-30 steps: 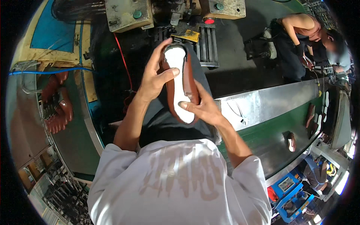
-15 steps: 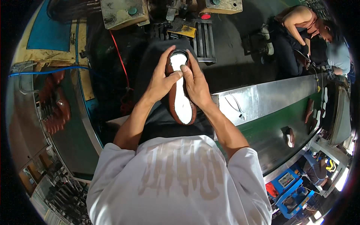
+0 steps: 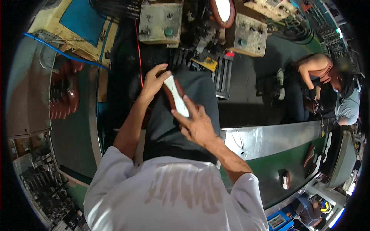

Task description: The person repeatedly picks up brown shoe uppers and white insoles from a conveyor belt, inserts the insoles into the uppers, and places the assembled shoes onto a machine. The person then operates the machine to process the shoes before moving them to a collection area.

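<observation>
A brown shoe upper (image 3: 169, 98) with a white insole board (image 3: 177, 98) along its bottom lies sole-up and slanted above my dark-trousered lap. The fingers of my left hand (image 3: 153, 82) are closed round its far, narrow end. My right hand (image 3: 199, 125) grips the wider near end, with the thumb on one side and fingers on the other. Beyond my knees, another brown shoe (image 3: 223, 12) with a white bottom sits sole-up on the machine, out of reach of both hands.
Machine control boxes (image 3: 161, 24) with green buttons stand ahead. A green conveyor belt (image 3: 266, 171) with a metal edge runs to the right, carrying shoe parts. Brown uppers (image 3: 69, 94) are grouped at the left. A co-worker (image 3: 314, 77) sits at the far right.
The shoe upper has tilted and shifted left, and my right hand has slid from its middle to the near end. The view has moved, bringing the machine with the other shoe into sight.
</observation>
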Motion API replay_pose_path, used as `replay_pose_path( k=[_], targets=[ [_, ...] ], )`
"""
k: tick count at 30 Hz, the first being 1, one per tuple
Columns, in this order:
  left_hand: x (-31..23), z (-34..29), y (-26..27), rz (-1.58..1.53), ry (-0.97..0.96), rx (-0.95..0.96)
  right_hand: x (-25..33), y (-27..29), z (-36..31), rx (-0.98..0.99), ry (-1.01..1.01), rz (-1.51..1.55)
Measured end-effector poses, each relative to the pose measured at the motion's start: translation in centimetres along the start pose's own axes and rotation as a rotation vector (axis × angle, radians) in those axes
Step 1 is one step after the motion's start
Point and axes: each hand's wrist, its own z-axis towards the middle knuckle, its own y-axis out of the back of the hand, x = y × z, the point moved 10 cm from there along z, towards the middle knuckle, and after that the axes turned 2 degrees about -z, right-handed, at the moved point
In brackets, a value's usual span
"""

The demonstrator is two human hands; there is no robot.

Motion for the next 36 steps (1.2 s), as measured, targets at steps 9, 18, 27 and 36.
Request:
replay_pose_path(
  k=[9, 18, 27, 36],
  targets=[
    [1.0, 4.2, -3.2, 0.270, -0.128, 0.440, -3.3, 1.2, -0.2, 0.041, -0.138, 0.194],
    [-16.1, 25.1, -13.8, -0.248, 0.004, 0.178, -10.5, 14.2, -2.7, -0.337, -0.448, -0.108],
    [-22.0, 24.4, -17.7, -0.590, 0.082, 0.540, -14.2, 25.5, 10.5, -0.462, -0.329, -0.275],
    [-19.4, 8.5, -7.4, -1.071, 0.222, 0.666, -17.5, 22.1, 24.0, -0.605, -0.193, -0.388]
  ],
)
